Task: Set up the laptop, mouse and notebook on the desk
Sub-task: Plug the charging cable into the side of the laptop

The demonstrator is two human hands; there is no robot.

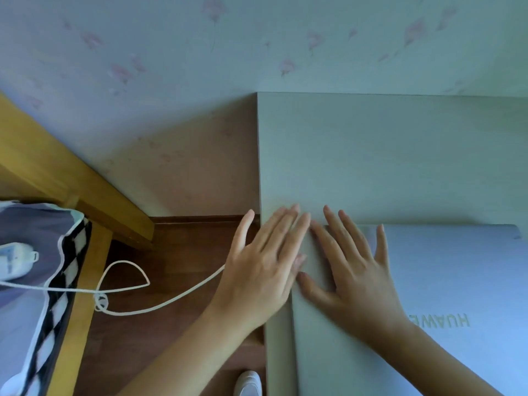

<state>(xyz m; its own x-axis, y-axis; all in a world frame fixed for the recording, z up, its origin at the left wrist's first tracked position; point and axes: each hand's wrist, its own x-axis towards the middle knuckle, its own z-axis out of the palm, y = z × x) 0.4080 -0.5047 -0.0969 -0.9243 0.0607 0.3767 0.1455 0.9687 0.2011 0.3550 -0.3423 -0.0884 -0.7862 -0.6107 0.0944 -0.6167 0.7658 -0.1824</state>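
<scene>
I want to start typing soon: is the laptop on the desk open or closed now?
Closed. The laptop lies flat on the desk, lid down, logo facing up; no screen or keyboard shows.

A home bedroom: floral wallpaper point(200, 52) at the far side, a wooden bed frame point(57, 167) with bedding point(31, 224) left, wood floor point(177, 252).
</scene>
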